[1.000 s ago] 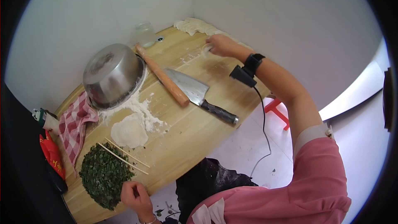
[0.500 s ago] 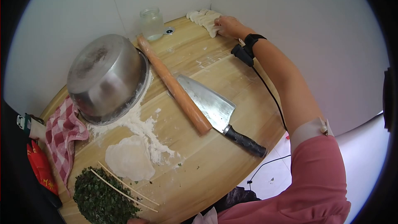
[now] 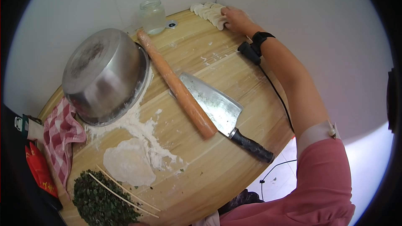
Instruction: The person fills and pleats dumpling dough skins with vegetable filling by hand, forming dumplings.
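Note:
At the far end of the board, my right hand [image 3: 238,20] curls its fingers around the end of a group of folded, pale dumplings [image 3: 208,13]. Its fingers are closed on a dumpling there, partly hidden by the hand. Only a sliver of my left hand [image 3: 138,224] shows at the bottom edge, beside a heap of chopped dark greens [image 3: 100,199]; its fingers are out of sight. Two thin chopsticks [image 3: 125,193] lie across the greens. Just beyond them, a flat, rolled dough sheet [image 3: 130,162] rests on the board.
A wooden rolling pin [image 3: 178,86] lies partly over a cleaver [image 3: 213,102]. An upturned steel basin [image 3: 104,75] stands at left by spilled flour [image 3: 144,132], near a checked cloth [image 3: 63,127]. Behind are a glass jar [image 3: 152,17] and walls. A black cable [image 3: 274,88] trails from my wrist.
My right hand stays at the dumplings, with its fingers shifted slightly around the end of the row. The whole view has tilted a little; the other things lie as before.

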Demonstrator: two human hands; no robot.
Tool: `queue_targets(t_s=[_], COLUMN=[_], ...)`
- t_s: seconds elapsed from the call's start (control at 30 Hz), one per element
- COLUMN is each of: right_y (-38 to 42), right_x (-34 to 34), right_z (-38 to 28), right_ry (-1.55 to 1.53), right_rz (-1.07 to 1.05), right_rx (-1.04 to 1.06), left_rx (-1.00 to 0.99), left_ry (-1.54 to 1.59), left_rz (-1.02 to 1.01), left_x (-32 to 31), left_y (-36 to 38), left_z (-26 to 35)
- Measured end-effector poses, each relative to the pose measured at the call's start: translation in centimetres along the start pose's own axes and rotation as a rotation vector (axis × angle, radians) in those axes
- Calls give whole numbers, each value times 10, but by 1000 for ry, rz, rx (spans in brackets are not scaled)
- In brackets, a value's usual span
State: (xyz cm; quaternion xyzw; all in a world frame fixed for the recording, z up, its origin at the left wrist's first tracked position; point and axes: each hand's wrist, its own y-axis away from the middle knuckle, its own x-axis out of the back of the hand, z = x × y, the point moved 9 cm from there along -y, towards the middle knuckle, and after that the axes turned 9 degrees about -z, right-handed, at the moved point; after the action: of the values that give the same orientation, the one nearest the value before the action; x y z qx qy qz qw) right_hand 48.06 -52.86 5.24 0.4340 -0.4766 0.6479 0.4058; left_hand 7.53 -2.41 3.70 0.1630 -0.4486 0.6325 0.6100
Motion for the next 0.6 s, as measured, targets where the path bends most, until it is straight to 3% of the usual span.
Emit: queue_targets(t_s=[0.1,0.17,0.23,0.3,0.33,0.53,0.6], right_y=[13,28,47,77,91,183,207], right_x=[12,33,48,85,98,214,245], right_z=[13,13,16,-4,-15,-130,-182], right_ry=[-83,-145,-153,-242,-253,-403,-596], right_rz=[26,211,278,114,140,96,105], right_rx=[-64,145,233,-2,83,117,285], left_rx=[-18,-77,7,56,16,32,7], left_ry=[7,32,100,125,142,214,236], left_rz=[8,21,96,123,143,142,150], left_x=[1,-1,-4,3,4,11,10], left_y=[0,3,7,6,6,8,7], left_z=[0,-3,-14,-12,-11,-8,-6])
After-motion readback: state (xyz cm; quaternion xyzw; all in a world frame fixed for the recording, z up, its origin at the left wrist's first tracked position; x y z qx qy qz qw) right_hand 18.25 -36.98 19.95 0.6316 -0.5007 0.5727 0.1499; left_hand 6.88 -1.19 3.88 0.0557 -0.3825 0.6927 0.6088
